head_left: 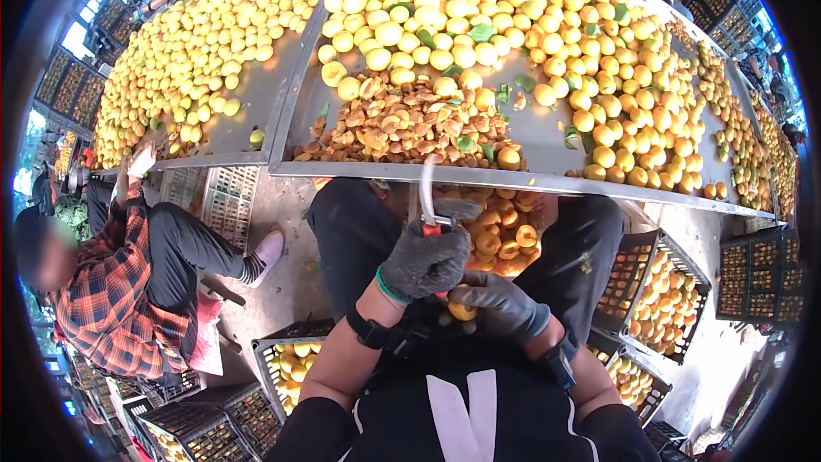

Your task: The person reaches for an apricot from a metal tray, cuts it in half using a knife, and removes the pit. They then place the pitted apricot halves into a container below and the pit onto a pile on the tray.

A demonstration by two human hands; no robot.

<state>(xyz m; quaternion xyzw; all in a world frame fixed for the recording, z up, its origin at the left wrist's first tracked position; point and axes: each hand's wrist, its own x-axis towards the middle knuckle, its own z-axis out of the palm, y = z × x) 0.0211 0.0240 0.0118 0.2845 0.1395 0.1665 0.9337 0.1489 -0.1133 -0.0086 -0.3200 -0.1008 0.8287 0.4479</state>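
While left hand clenches red-handled tool, fruit lies just beside that fist, held by half-curled right hand.

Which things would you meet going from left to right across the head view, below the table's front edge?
Plaid-shirted worker, pink shoe, left hand, right hand, crate of fruit, stacked crates.

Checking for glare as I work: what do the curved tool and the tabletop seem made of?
Curved tool: probably metal, pale and glossy where exposed; its red part may be plastic. Tabletop: likely bare sheet metal, smooth, from its grey sheen.
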